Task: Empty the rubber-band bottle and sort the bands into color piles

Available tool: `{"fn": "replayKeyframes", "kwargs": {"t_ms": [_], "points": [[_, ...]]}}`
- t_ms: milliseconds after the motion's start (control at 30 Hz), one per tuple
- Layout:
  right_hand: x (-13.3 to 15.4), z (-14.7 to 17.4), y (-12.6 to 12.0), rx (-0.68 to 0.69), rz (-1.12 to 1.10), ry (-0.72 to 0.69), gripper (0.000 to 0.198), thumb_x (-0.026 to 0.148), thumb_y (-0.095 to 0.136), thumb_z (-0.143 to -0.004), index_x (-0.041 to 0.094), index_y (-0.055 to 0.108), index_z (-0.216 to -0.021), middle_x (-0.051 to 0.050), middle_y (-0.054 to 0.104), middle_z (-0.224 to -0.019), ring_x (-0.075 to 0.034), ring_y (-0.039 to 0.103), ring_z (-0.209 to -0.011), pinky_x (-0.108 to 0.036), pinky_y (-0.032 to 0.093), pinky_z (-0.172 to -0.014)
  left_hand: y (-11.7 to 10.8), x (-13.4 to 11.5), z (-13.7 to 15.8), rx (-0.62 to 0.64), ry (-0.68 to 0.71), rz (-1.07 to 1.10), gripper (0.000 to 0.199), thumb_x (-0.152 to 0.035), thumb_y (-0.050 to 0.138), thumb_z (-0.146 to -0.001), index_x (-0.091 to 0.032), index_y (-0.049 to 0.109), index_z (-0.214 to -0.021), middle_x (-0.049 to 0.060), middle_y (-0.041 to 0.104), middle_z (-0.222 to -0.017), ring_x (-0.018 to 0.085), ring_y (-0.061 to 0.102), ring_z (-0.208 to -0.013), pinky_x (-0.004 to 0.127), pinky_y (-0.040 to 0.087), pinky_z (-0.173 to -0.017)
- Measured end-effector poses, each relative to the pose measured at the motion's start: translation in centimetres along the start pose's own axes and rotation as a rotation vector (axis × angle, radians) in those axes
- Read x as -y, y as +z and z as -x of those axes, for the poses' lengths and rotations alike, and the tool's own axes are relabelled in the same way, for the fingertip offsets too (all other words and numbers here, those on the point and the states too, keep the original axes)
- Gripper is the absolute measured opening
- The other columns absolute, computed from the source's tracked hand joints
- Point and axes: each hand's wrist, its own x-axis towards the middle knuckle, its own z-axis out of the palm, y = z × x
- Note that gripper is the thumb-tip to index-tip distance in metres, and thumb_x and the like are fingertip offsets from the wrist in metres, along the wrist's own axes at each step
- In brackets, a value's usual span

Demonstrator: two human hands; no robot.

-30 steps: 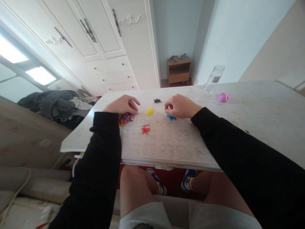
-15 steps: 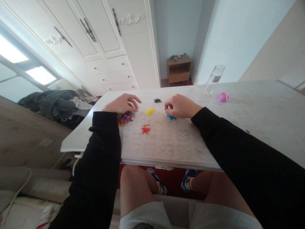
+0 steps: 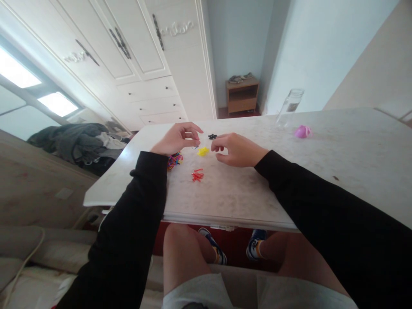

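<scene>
My left hand (image 3: 180,138) is over the table, thumb and fingertips pinched together. From the pinch hangs a small blue rubber band (image 3: 195,147). Partly under this hand lies a mixed pile of coloured rubber bands (image 3: 175,161). My right hand (image 3: 240,150) faces it with thumb and fingers apart and nothing visible between them. Between the hands sits a yellow rubber band heap (image 3: 203,151). Behind it a black rubber band heap (image 3: 212,136) lies close to my right fingertips. Nearer me is a red rubber band heap (image 3: 197,175). The blue heap is hidden by my right hand.
On the white table (image 3: 231,197), a clear glass bottle (image 3: 289,107) stands at the back right beside a purple-pink object (image 3: 303,131). A wardrobe (image 3: 183,64) and a small wooden cabinet (image 3: 243,96) are beyond. Dark clothes (image 3: 74,146) are heaped at the left.
My left hand has moved right, toward the yellow heap, with a blue band now showing at its fingertips. My right hand has shifted left and its fingers have spread, covering the blue heap.
</scene>
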Motion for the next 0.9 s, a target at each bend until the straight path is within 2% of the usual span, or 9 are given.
{"fn": "replayKeyframes", "kwargs": {"t_ms": [100, 200, 400, 733, 900], "points": [[0.5, -0.1, 0.8, -0.001, -0.04, -0.093, 0.034, 0.014, 0.064, -0.086, 0.016, 0.073, -0.119, -0.013, 0.075, -0.118, -0.024, 0.067, -0.104, -0.036, 0.048, -0.095, 1.0, 0.3, -0.4, -0.019, 0.053, 0.043, 0.044, -0.038, 0.099, -0.063, -0.017, 0.074, -0.092, 0.001, 0.066, -0.08, 0.017, 0.07, -0.078, 0.034, 0.062, -0.078], [0.8, -0.1, 1.4, 0.012, -0.053, -0.115, 0.044, 0.013, 0.064, -0.087, 0.017, 0.069, -0.131, -0.016, 0.072, -0.13, -0.028, 0.067, -0.116, -0.042, 0.048, -0.105, 1.4, 0.5, -0.5, -0.006, 0.079, 0.08, 0.045, -0.041, 0.1, -0.062, -0.017, 0.073, -0.09, 0.002, 0.066, -0.082, 0.017, 0.069, -0.079, 0.033, 0.061, -0.076], [0.7, 0.0, 1.9, 0.012, -0.097, -0.125, 0.056, 0.012, 0.064, -0.088, 0.021, 0.062, -0.144, -0.015, 0.07, -0.137, -0.028, 0.067, -0.12, -0.046, 0.049, -0.107, 1.5, 0.6, -0.5, 0.002, 0.079, 0.057, 0.045, -0.043, 0.099, -0.063, -0.018, 0.073, -0.091, 0.002, 0.065, -0.081, 0.016, 0.066, -0.075, 0.029, 0.057, -0.069], [0.8, -0.1, 2.2, 0.013, -0.072, -0.11, 0.054, 0.014, 0.063, -0.092, 0.014, 0.063, -0.145, -0.02, 0.067, -0.143, -0.031, 0.067, -0.126, -0.048, 0.049, -0.113, 1.5, 0.2, -0.4, -0.035, 0.064, 0.036, 0.041, -0.04, 0.096, -0.064, -0.018, 0.072, -0.09, 0.001, 0.065, -0.077, 0.013, 0.063, -0.068, 0.028, 0.055, -0.066], [0.9, -0.1, 1.9, -0.003, -0.045, -0.091, 0.047, 0.014, 0.063, -0.092, 0.016, 0.068, -0.139, -0.018, 0.072, -0.139, -0.029, 0.069, -0.121, -0.044, 0.05, -0.108, 1.5, 0.2, -0.4, -0.043, 0.073, 0.015, 0.043, -0.042, 0.096, -0.064, -0.018, 0.071, -0.088, 0.001, 0.066, -0.076, 0.013, 0.065, -0.069, 0.029, 0.056, -0.067]]}}
